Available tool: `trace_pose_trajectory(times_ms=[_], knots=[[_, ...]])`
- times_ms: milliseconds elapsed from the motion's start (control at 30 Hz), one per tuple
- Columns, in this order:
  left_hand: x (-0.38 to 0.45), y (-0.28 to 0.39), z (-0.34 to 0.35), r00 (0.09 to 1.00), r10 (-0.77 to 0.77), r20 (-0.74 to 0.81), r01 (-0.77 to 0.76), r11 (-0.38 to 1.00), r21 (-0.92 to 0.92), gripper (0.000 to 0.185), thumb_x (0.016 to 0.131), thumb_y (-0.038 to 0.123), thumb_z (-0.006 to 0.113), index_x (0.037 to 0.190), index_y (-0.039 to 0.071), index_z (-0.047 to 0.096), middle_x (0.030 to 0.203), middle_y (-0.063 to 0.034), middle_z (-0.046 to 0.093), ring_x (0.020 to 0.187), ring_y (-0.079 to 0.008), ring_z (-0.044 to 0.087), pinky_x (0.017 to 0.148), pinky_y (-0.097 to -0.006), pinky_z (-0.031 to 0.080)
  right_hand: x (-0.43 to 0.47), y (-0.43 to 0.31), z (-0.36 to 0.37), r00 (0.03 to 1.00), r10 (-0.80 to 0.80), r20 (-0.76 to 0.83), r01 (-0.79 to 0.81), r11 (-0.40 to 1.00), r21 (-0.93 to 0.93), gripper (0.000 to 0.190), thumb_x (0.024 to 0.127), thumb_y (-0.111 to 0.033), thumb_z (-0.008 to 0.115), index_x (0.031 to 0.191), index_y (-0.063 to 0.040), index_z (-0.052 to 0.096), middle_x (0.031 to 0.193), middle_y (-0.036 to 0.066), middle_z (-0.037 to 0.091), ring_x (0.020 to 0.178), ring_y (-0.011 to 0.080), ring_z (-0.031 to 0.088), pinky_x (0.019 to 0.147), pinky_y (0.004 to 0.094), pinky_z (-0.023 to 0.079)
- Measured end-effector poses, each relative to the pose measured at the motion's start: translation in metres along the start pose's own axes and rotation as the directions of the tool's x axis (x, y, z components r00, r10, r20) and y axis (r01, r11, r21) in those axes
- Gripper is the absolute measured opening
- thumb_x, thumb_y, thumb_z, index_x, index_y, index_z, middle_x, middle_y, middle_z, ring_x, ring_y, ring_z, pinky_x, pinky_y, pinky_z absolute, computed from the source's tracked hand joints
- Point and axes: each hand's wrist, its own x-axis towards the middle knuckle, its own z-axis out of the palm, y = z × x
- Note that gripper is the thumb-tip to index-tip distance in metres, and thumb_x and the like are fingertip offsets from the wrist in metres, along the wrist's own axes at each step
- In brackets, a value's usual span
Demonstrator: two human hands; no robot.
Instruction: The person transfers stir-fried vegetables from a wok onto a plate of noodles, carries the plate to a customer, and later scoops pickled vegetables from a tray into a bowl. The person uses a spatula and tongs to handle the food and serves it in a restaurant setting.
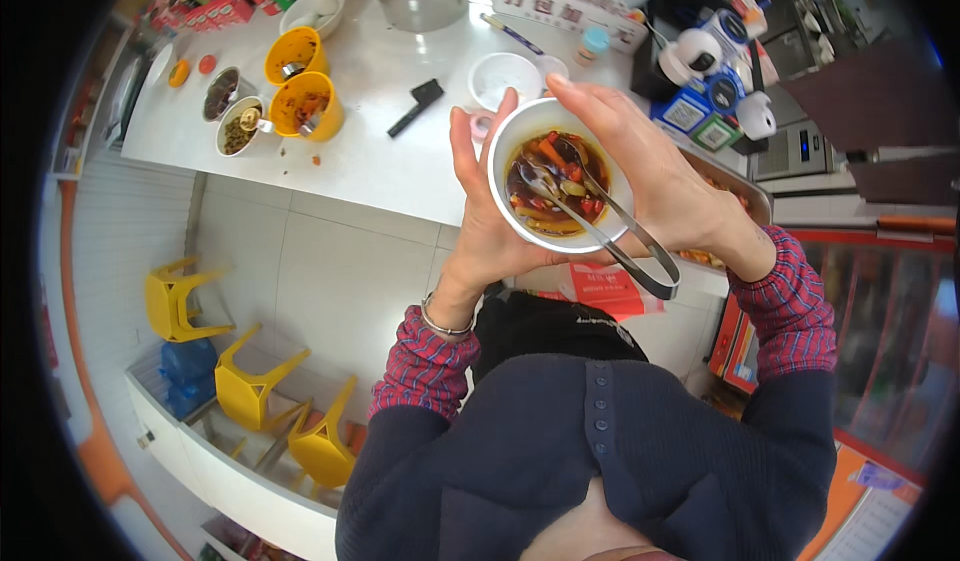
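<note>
Both my hands hold a white bowl (501,167) up in front of my chest, near the front edge of the white table. My left hand (480,216) wraps its left side, and my right hand (660,163) wraps the right. Dark brown liquid (544,178) with red chili pieces and yellowish pickled vegetables lies in the bowl. Metal tongs (649,261) rest in it, tips in the liquid, their bent end sticking out over the rim toward me. Parts of my fingers are hidden behind the bowl.
On the white table (375,163) stand yellow tubs (330,110) of condiments, a bowl of chopped greens (238,137), a black object (416,107) and a white round container (504,77). Cameras and code stands (705,95) occupy the right. Yellow stools (244,388) are at lower left.
</note>
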Motion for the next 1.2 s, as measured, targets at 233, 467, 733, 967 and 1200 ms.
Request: trace_pose_trajectory(times_ms=[233, 467, 733, 967, 1200], knots=[[-0.036, 0.0, 0.088, 0.995, -0.1, 0.01, 0.1, 0.995, -0.015, 0.137, 0.056, 0.013, 0.098, 0.154, 0.004, 0.004, 0.141, -0.0199, 0.046, 0.13, -0.0286, 0.053, 0.106, -0.0405, 0.048, -0.104, -0.026, -0.038, 0.992, 0.068, 0.105, -0.06, 0.995, -0.081, 0.124, 0.06, -0.046, 0.091, 0.155, -0.002, 0.025, 0.16, 0.025, 0.023, 0.145, 0.0431, 0.031, 0.115, 0.0461, 0.033], [-0.079, -0.012, 0.176, 0.992, 0.052, -0.114, -0.016, 0.955, 0.295, 0.127, 0.058, 0.014, 0.096, 0.151, 0.002, 0.01, 0.14, -0.0185, 0.044, 0.127, -0.0274, 0.054, 0.106, -0.0387, 0.048, -0.209, -0.077, -0.09, 0.913, 0.404, 0.063, -0.403, 0.915, -0.028, 0.106, 0.068, -0.059, 0.083, 0.148, -0.003, 0.041, 0.135, 0.023, 0.052, 0.12, 0.0398, 0.057, 0.095, 0.0431, 0.05], [-0.115, -0.022, 0.271, 0.966, 0.153, -0.207, -0.043, 0.888, 0.457, 0.122, 0.061, 0.015, 0.094, 0.15, 0.004, 0.012, 0.14, -0.0173, 0.04, 0.13, -0.0277, 0.048, 0.109, -0.0396, 0.044, -0.271, -0.063, -0.081, 0.942, 0.333, 0.051, -0.233, 0.753, -0.615, 0.03, 0.082, -0.029, 0.077, 0.089, -0.001, 0.067, 0.071, 0.017, 0.067, 0.07, 0.0345, 0.07, 0.061, 0.0418, 0.054], [-0.126, -0.026, 0.295, 0.96, 0.126, -0.251, -0.003, 0.898, 0.441, 0.123, 0.061, 0.017, 0.095, 0.15, 0.004, 0.011, 0.142, -0.0173, 0.038, 0.131, -0.0284, 0.048, 0.109, -0.0404, 0.045, -0.286, -0.053, -0.125, 0.971, 0.183, 0.156, -0.084, 0.867, -0.491, 0.023, 0.086, -0.025, 0.073, 0.091, -0.006, 0.061, 0.073, 0.014, 0.065, 0.07, 0.0342, 0.065, 0.059, 0.044, 0.046], [-0.113, -0.027, 0.274, 0.969, 0.13, -0.211, -0.037, 0.918, 0.395, 0.122, 0.06, 0.015, 0.095, 0.151, 0.005, 0.014, 0.141, -0.0163, 0.039, 0.13, -0.0279, 0.048, 0.11, -0.0403, 0.044, -0.287, -0.022, -0.13, 0.819, 0.482, 0.311, -0.47, 0.875, -0.119, 0.028, 0.09, -0.021, 0.071, 0.079, 0.002, 0.058, 0.072, 0.007, 0.055, 0.063, 0.0248, 0.052, 0.061, 0.037, 0.042]])
